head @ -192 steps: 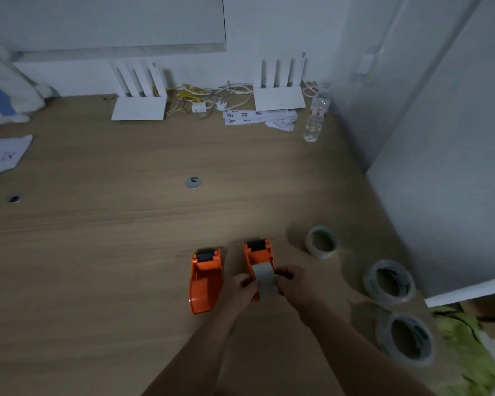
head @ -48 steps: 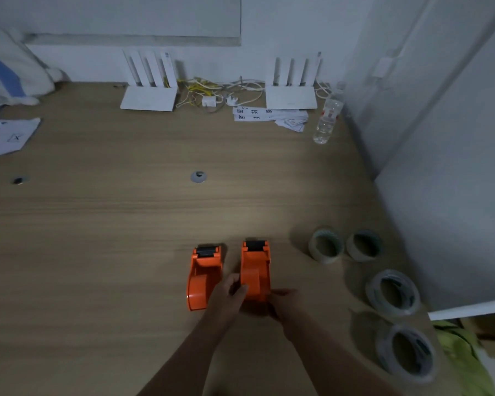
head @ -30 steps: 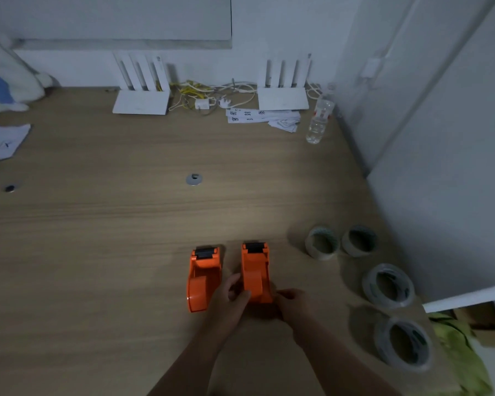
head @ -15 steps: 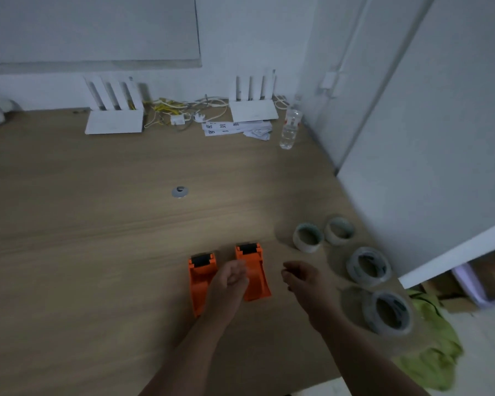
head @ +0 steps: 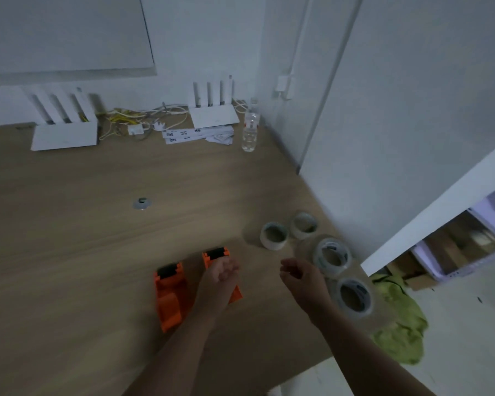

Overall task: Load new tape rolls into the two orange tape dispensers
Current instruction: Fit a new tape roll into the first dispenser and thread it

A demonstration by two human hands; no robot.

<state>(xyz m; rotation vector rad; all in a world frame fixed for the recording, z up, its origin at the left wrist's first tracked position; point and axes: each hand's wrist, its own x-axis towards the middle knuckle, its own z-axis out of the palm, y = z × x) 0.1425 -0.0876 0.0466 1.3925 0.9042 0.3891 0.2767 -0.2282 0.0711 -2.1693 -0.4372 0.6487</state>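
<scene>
On the near right part of the wooden table [head: 69, 224], as I view it through the head camera, lie the two orange tape dispensers side by side; the left dispenser [head: 169, 295] lies fully in sight, its black roller end pointing away from the person; the right dispenser [head: 216, 254] lies just beside it and is largely covered by the left hand [head: 220, 274], whose fingers are loosely curled with nothing seen in them; I cannot tell whether that hand touches the dispenser beneath it. The right hand [head: 300, 277] hangs above the table to the right of the dispensers, fingers relaxed and slightly bent, gripping nothing; it is just beside the nearer pair of tape rolls. Four rolls stand near the table's right edge: two small rolls [head: 273, 235] and [head: 303, 224] touching or nearly so, farther from the person; a large clear roll [head: 330, 257]; a second large clear roll [head: 353, 295] nearest the corner. At the far wall I note two white routers [head: 65, 132] and [head: 213, 115], a tangle of cables [head: 135, 121] between them, paper slips [head: 195, 134], and an upright water bottle [head: 249, 130]; a metal grommet [head: 141, 202] sits mid-table; a green cloth [head: 397, 324] lies on the floor beyond the table's corner.
</scene>
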